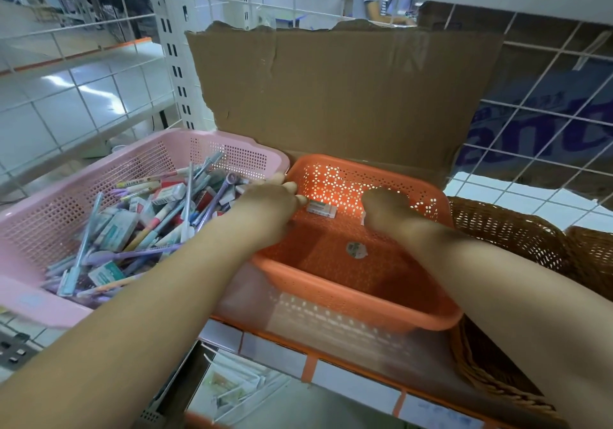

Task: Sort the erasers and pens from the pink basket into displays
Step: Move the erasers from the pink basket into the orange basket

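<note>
In the head view, a shop shelf (351, 380) with an orange front edge holds three baskets. White wire grid (83, 96) stands behind and beside it. A big brown sheet of cardboard (331, 96) leans up past the hands.

Both bare arms reach forward over the shelf. The left hand (268, 206) is over the spot where two baskets meet. Its fingers are loose and a little spread, and no thing shows in them. The right hand (386, 208) is down inside the middle basket. It is blurry and looks bunched up, so one cannot tell if it holds something.

The pink basket (43, 216) sits to the left of the left hand. It is full of pens (187, 203) and boxed erasers (117, 226), all jumbled. The orange basket (348, 291) is under both hands. One small eraser (321, 209) lies in it, between the hands and just beside the left fingertips. A round sticker (356, 250) is on its floor. A brown woven basket (514, 232) sits to the right of the right hand.
</note>
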